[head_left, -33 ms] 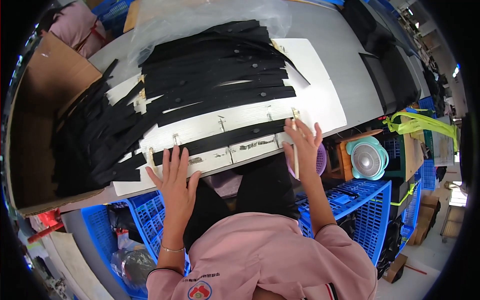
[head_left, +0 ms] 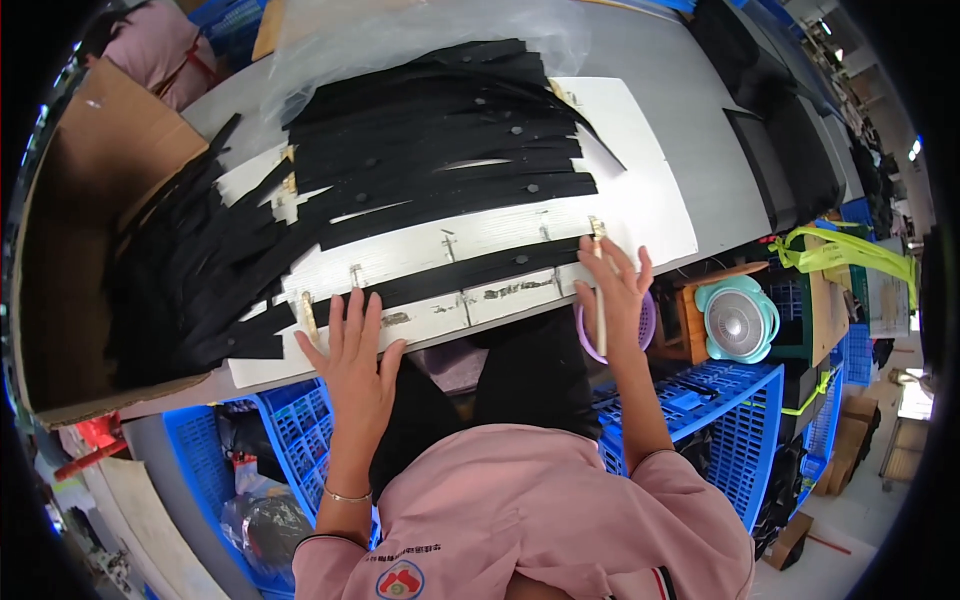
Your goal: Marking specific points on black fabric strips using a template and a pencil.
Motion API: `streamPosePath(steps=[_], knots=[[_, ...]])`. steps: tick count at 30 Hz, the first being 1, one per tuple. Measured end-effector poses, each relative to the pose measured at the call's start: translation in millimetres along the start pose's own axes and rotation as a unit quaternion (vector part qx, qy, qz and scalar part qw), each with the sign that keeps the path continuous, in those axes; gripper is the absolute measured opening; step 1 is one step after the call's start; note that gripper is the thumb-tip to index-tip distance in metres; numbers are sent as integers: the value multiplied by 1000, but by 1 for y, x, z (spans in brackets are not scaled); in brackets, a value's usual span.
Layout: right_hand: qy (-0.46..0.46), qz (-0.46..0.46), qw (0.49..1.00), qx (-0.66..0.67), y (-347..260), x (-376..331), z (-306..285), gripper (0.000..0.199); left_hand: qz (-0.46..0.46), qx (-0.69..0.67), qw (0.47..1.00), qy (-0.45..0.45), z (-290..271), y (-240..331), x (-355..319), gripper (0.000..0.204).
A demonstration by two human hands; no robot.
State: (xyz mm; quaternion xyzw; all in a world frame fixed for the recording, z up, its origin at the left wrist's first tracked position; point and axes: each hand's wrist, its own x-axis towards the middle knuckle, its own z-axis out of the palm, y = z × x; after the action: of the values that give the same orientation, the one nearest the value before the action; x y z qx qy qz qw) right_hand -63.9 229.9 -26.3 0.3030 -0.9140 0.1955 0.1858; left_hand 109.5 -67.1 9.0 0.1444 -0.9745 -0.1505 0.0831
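- The white board [head_left: 645, 190] lies on the grey bench [head_left: 640, 45] and is the reference for all positions below.
- Left of the board: a cardboard box [head_left: 125, 125]. A heap of loose black strips [head_left: 175, 290] extends from the box onto the board's left side and obstructs that area.
- On the far part of the board: rows of black strips [head_left: 430, 135], covering much of its surface.
- Beyond the board's far edge: a crumpled clear plastic sheet [head_left: 300, 85].
- Right of the board: dark block-like items [head_left: 800, 150]. Below its right corner: a turquoise fan [head_left: 740, 320] and a purple basket [head_left: 648, 325].
- Below the board's near edge: blue crates [head_left: 745, 440] on both sides of the person.
- The single black strip [head_left: 460, 270] lies lengthwise along the board's near edge.
- Left hand [head_left: 352, 365]: open, palm down, fingers spread, fingertips at the strip's left end.
- Right hand [head_left: 620, 290]: at the strip's right end, fingers pointing toward the board's far edge, gripping a slim pale stick [head_left: 601, 335] beside the thumb.
- Both forearms reach toward the board's near edge.
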Motion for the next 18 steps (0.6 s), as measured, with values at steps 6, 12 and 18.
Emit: streamPosePath(steps=[6, 12, 18], knots=[[6, 4, 1000, 9, 6, -2, -4, 36, -6, -2, 1000, 30, 13, -2, -1, 61], [1, -11, 1000, -2, 8, 0, -1, 31, -40, -25, 996, 69, 13, -12, -5, 60], [-22, -1, 1000, -16, -7, 11, -11, 30, -45, -51, 994, 84, 12, -14, -5, 60]])
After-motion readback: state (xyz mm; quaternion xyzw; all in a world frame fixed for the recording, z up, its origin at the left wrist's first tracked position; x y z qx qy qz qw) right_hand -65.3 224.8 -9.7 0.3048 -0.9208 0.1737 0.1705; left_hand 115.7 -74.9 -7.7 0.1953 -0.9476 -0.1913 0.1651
